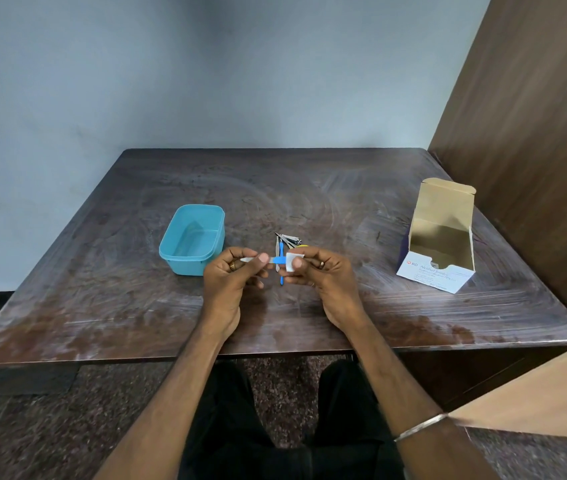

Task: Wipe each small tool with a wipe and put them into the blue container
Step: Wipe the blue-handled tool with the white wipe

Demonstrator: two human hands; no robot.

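Note:
My left hand (231, 278) pinches the metal end of a small tool with a blue middle (276, 260), held level above the table. Around the tool's other end my right hand (323, 277) presses a white wipe (294, 261). Behind and under my hands lies a small pile of tools (287, 241): nail clippers, a thin metal piece and a blue-handled stick (281, 279). The blue container (192, 239) stands open to the left of my left hand, with nothing visible inside it.
An open white alcohol-swab box (437, 244) stands at the right of the worn wooden table (136, 306). A brown wooden panel (534, 133) rises along the right edge. My knees show below the table's near edge.

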